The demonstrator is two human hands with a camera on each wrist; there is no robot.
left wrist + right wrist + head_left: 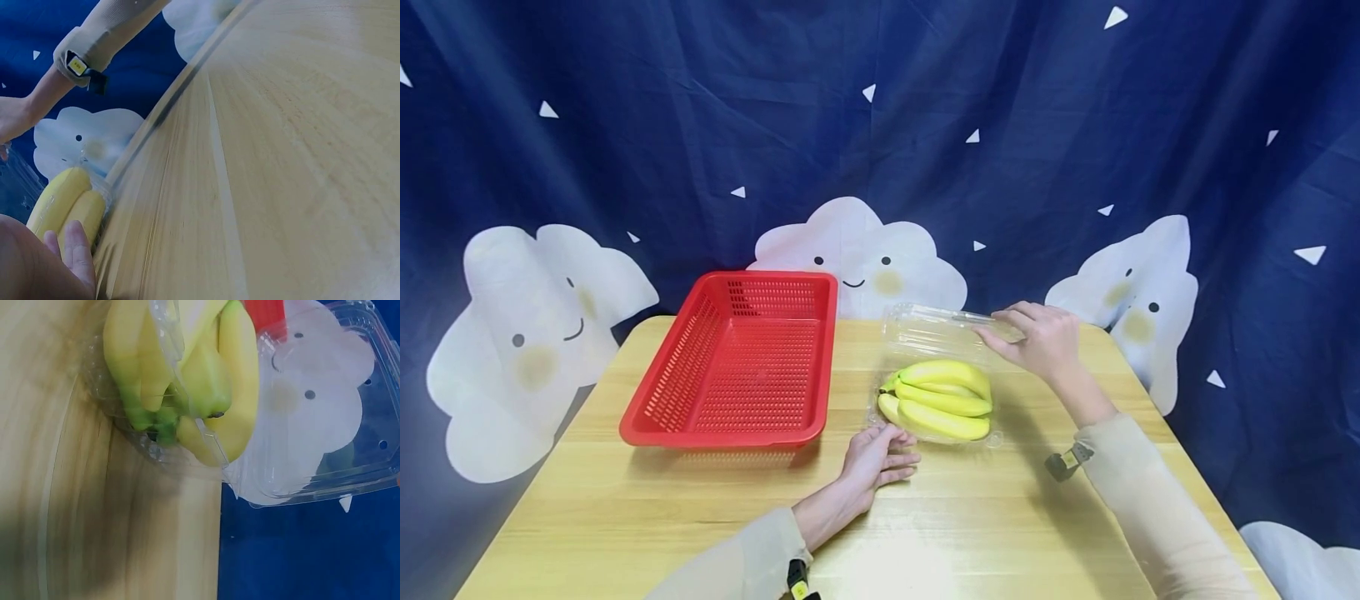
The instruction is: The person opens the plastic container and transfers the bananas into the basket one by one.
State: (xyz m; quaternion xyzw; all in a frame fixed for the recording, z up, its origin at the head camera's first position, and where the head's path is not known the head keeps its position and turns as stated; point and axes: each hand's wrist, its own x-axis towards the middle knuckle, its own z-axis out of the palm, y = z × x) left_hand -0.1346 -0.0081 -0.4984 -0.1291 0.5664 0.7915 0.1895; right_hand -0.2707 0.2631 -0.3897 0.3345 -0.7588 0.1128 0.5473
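A clear plastic clamshell box [995, 437] stands on the table with a bunch of yellow bananas [943, 400] in its base. Its see-through lid [936, 329] is raised at the back. My right hand [1041, 337] pinches the lid's right edge between thumb and fingers. At the near left corner of the box, my left hand [876, 462] touches the rim with fingers mostly extended. In the left wrist view those fingers [78, 256] look straight beside the bananas [62, 194]. The right wrist view shows greenish banana ends and the tilted lid [369, 469], the right hand almost wholly out of frame.
Left of the box sits a red perforated plastic basket [816, 425], its inside showing bare mesh. Both stand on a light wooden table [970, 517]. Behind hangs a dark blue curtain [820, 125] with white clouds and triangles.
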